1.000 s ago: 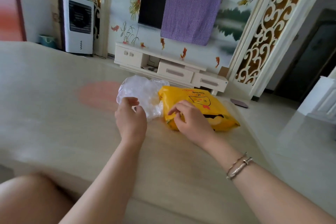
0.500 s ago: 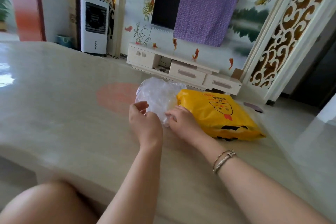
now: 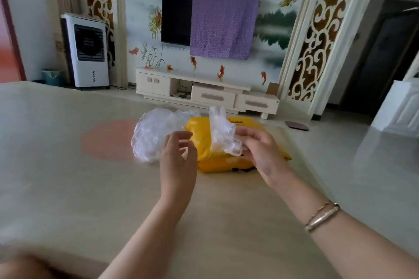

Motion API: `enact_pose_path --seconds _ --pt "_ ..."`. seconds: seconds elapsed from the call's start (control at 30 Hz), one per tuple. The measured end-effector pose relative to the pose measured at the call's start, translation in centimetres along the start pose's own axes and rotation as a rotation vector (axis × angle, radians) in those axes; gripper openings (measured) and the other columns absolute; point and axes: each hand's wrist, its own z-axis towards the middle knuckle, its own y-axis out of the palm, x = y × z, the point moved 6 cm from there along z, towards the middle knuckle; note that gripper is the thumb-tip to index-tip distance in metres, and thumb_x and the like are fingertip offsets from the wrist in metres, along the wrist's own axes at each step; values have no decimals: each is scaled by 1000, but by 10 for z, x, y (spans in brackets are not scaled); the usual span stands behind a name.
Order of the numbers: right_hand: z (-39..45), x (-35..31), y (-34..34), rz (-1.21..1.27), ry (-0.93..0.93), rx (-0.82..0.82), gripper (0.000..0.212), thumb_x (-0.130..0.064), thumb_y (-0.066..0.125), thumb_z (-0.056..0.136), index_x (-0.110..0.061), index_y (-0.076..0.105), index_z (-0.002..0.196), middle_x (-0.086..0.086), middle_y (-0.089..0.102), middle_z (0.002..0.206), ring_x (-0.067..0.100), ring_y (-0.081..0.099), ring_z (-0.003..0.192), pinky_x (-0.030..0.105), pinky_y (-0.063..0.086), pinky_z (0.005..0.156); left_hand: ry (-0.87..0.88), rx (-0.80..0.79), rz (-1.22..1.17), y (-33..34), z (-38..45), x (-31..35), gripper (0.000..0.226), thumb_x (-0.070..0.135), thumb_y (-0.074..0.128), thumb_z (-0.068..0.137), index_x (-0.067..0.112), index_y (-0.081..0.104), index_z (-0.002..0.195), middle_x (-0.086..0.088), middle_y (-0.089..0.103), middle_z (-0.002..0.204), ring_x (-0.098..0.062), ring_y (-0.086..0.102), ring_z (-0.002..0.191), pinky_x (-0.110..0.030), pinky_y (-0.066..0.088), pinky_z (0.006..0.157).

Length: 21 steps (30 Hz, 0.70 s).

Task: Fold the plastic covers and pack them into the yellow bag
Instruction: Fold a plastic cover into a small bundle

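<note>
Two bare hands over a glossy beige stone-look surface (image 3: 56, 188), near its far edge. Right hand (image 3: 260, 152), bracelets (image 3: 322, 216) at the wrist, pinching one crumpled clear plastic cover (image 3: 223, 133) between thumb and curled fingers, lifted just above a puffy yellow plastic bag (image 3: 210, 161). Left hand (image 3: 178, 161) beside it, fingers loosely curved and spread, holding nothing, just in front of a loose heap of clear plastic covers (image 3: 156, 136). Heap lying on the surface, touching the bag's left side, both close to the far edge, roughly mid-width. Faint pink round reflection (image 3: 108, 140) on the surface left of the heap. Near edge blurred, with a bare knee (image 3: 20, 267) at the lower left corner.

Beyond the far edge: pale tiled floor (image 3: 340, 142) with a small dark flat object (image 3: 297, 125) on it, too small to identify. Low cream TV cabinet (image 3: 204, 93) against a floral mural wall (image 3: 272, 25). Black wall-mounted screen (image 3: 175, 13) above it, right part draped with a purple cloth (image 3: 223, 27). White upright air cooler (image 3: 87, 50) at the left, a teal bin (image 3: 51, 76) beside it. Carved cream-and-brown lattice panels (image 3: 317, 36) flanking the mural; dark doorway (image 3: 385, 56) at the right.
</note>
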Motion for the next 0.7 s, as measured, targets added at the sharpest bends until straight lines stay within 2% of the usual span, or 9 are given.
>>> enact_pose_path --seconds 0.1,0.17,0.27,0.37,0.47,0.57,0.63,0.7 --pt "-10 2 -33 15 -9 -8 28 1 55 93 -20 70 81 -4 71 79 20 64 83 34 56 80 -47 -150 -33 39 -14 10 14 16 59 94 21 64 105 8 64 106 5 60 88 -10 46 67" --pt "-17 7 -54 2 -7 -42 25 2 55 93 -17 71 87 -1 72 83 15 66 80 24 54 69 -111 -261 -80 72 -27 14 17 23 62 93 21 64 110 10 65 108 3 61 91 -11 48 69" --pt "-24 13 -86 2 -4 -40 23 4 53 94 -9 70 102 15 72 100 21 68 86 27 56 75 -247 -398 -223 116 -42 21 18 27 63 93 21 65 110 5 69 107 -10 67 98 -26 56 83" --pt "-30 22 -121 -17 20 20 26 10 52 92 0 65 112 23 69 107 27 66 92 29 57 79 -297 -510 -284 153 -59 31 13 22 63 92 15 67 103 1 73 95 -14 70 90 -36 58 85" --pt "-30 32 -139 -17 83 79 30 11 53 90 0 58 116 17 69 107 23 67 90 25 57 69 -312 -521 -266 172 -68 32 10 19 64 92 11 68 98 1 72 87 -11 70 81 -29 58 79" --pt "-27 45 -142 32 191 88 28 3 63 86 -10 50 108 10 68 99 15 67 79 25 53 61 -323 -499 -252 183 -73 30 5 10 64 90 8 69 90 1 69 76 0 64 63 -14 50 59" --pt "-25 56 -141 -33 254 82 25 -8 66 88 -12 50 107 8 66 101 13 65 80 26 52 65 -345 -498 -243 184 -75 26 5 9 65 88 6 70 89 1 67 72 3 60 57 -11 45 53" --pt "-24 62 -140 -142 258 51 19 -16 65 90 -12 56 106 5 65 101 13 63 86 26 49 71 -357 -495 -227 183 -76 21 7 13 66 89 7 70 89 -3 69 75 -2 62 60 -13 46 55"
